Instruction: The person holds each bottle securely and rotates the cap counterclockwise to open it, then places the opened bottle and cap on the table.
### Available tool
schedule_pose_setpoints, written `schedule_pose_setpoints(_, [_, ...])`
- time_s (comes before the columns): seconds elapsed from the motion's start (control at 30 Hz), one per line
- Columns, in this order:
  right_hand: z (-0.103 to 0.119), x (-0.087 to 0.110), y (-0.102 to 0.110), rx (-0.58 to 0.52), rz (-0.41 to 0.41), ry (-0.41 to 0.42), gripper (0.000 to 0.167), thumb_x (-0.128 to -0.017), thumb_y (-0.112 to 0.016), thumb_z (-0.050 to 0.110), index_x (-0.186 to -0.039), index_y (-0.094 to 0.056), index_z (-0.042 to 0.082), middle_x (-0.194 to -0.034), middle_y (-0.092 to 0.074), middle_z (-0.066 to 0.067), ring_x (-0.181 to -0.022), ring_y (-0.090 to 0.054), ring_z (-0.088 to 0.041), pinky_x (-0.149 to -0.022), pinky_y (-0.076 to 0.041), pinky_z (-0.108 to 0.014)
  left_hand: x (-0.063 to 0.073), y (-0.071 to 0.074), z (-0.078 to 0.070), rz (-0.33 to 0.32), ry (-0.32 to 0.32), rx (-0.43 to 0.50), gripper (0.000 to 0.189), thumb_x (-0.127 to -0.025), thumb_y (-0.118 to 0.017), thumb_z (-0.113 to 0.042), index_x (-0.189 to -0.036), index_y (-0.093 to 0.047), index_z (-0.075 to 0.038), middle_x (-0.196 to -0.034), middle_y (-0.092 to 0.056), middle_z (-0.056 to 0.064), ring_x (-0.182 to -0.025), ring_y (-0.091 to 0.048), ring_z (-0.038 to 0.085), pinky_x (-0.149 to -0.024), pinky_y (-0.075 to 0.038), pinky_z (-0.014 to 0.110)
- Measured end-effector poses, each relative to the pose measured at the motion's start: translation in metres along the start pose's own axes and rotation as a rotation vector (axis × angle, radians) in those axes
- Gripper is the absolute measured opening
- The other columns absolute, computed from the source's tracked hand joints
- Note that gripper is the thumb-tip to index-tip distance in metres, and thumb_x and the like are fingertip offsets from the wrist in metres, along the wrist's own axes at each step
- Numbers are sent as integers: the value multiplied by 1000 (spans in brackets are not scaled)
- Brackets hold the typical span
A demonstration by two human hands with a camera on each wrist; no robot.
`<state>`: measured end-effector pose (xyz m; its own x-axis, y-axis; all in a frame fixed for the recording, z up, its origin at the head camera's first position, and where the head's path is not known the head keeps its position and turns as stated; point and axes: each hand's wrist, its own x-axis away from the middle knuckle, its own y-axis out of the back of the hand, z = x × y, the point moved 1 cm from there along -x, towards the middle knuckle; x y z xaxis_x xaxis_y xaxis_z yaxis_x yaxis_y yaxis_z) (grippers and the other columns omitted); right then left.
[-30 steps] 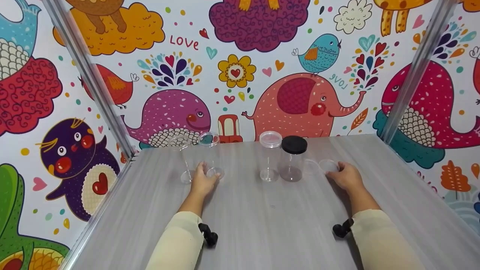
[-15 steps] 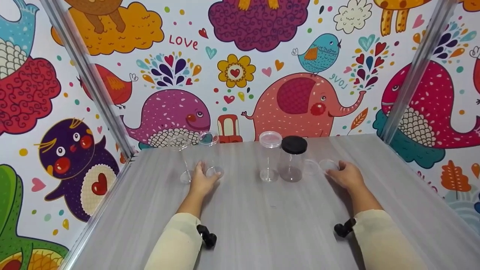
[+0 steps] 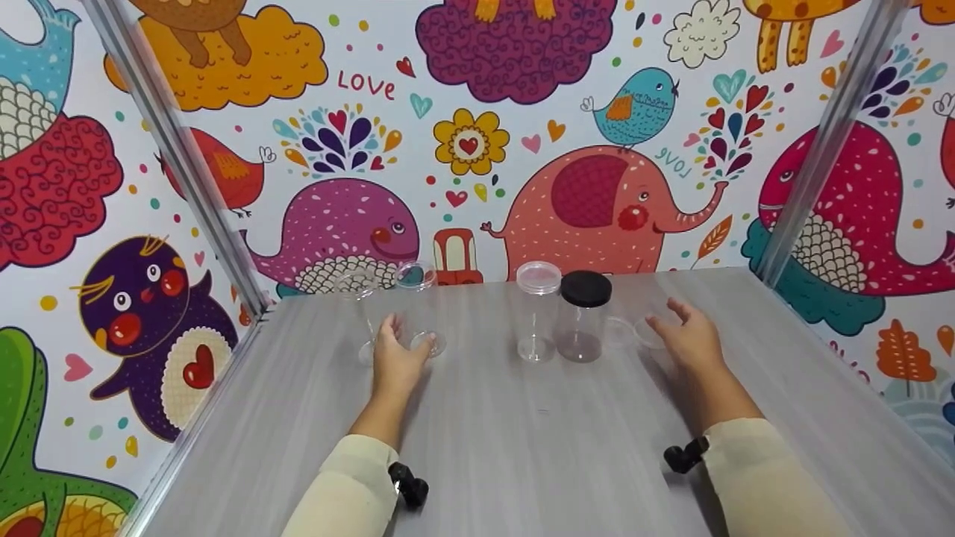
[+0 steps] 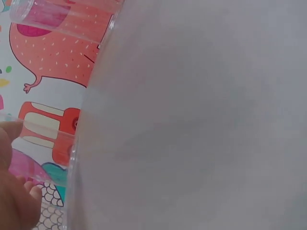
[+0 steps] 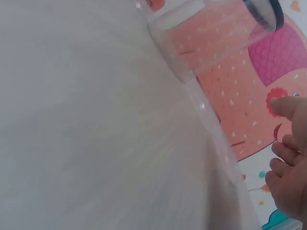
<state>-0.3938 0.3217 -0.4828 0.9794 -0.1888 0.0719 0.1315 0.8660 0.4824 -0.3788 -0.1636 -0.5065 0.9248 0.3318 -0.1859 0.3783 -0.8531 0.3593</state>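
In the head view two clear plastic jars stand at the left, a slim left jar (image 3: 367,313) and a second jar (image 3: 424,309) beside it. My left hand (image 3: 399,362) is just in front of them, thumb and fingers spread, gripping nothing. In the left wrist view the left hand (image 4: 19,196) shows beside a transparent jar wall. Two clear round lids lie at the right, a nearer-centre lid (image 3: 619,333) and an outer lid (image 3: 649,333). My right hand (image 3: 690,339) hovers beside the outer lid with its fingers parted and holding nothing; the right wrist view shows the right hand (image 5: 290,167) raised above the table.
Between the hands stand a clear-lidded jar (image 3: 537,321) and a wider jar with a black lid (image 3: 586,289). All rest near the back of the grey table (image 3: 545,447). A cartoon-printed wall (image 3: 477,201) rises behind, with metal posts (image 3: 813,142) at the corners.
Both hands have let go: the left hand has drawn slightly back from the second jar, and the right hand has opened and lifted off the outer lid. The jars stay in place.
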Motion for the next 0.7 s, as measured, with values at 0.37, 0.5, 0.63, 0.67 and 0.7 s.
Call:
schedule_pose_setpoints(0.37, [25,18,-4,-93,-16,28,98,-96,-59,75,-172,-24,23,-180,-25,-5,-166,-25,-36,-129,-37,-57,17,3,-14,-142,-36,99,80,-90,-87,-24,-154,-43,-4,-148,-56,15,-141,-52,33,-123,-44,52])
schedule_pose_setpoints(0.5, [33,22,-6,-86,-39,104,96,-97,-58,74,-171,-27,21,-178,-30,-6,-164,-30,-37,-128,-38,-57,21,1,-21,-147,-64,140,76,-90,-87,-25,-151,-47,-5,-145,-57,13,-138,-53,31,-121,-46,54])
schedule_pose_setpoints(0.63, [43,27,-9,-110,-63,149,93,-97,-59,73,-170,-31,22,-178,-32,-3,-163,-35,-35,-128,-39,-54,23,-5,-26,-136,-88,156,74,-89,-88,-26,-149,-49,-7,-142,-59,10,-137,-54,29,-118,-49,55])
schedule_pose_setpoints(0.67, [46,29,-11,-119,-71,167,91,-98,-60,71,-170,-32,22,-177,-33,-3,-162,-37,-35,-128,-40,-53,24,-6,-26,-136,-104,156,74,-89,-88,-26,-148,-50,-6,-141,-60,11,-136,-55,29,-116,-50,54])
schedule_pose_setpoints(0.7, [49,31,-12,-130,-77,186,89,-99,-60,69,-169,-33,22,-177,-34,-3,-161,-38,-34,-127,-41,-53,24,-8,-26,-135,-119,158,74,-88,-89,-26,-148,-51,-5,-140,-61,11,-135,-56,29,-114,-52,53])
